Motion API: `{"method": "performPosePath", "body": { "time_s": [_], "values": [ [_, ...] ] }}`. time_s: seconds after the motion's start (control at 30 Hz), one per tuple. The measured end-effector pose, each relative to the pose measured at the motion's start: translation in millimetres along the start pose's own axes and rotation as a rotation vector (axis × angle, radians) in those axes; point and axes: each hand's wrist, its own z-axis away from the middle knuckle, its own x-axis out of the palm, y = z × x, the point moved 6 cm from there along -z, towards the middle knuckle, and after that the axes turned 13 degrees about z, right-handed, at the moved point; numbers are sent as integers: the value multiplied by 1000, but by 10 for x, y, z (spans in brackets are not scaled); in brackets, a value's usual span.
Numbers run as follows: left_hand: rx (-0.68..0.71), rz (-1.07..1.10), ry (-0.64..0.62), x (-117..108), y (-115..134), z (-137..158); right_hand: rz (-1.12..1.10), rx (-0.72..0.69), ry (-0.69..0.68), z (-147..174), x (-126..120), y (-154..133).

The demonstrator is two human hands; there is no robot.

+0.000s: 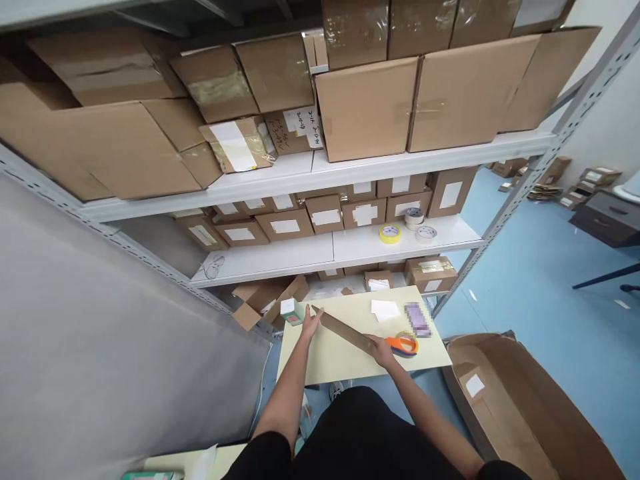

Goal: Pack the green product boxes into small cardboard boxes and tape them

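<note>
Over a pale yellow table, a flat piece of brown cardboard is held nearly edge-on to my view. My left hand grips its far left end, with the thumb and fingers on either side. Around its near right end, my right hand is closed. An orange tape dispenser with a roll of tape lies just right of my right hand. Close beside my left hand stands a small white and green box. White paper and a purple, pixelated item lie toward the table's right side.
Beyond the table rises a metal shelf rack filled with cardboard boxes. Tape rolls sit on its middle shelf. An open carton is at the table's back left. On the right floor lies a large open carton holding a small box.
</note>
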Motion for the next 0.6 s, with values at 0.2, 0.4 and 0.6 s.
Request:
{"method": "performPosePath", "body": {
  "time_s": [0.2, 0.4, 0.6],
  "values": [
    [36, -11, 57, 25, -62, -130, -145, 237, 79, -225, -5, 129],
    [15, -24, 177, -271, -239, -35, -208, 147, 145, -426, -87, 23],
    [-20, -149, 284, -421, -288, 73, -267, 99, 108, -559, -144, -116]
  ]
}}
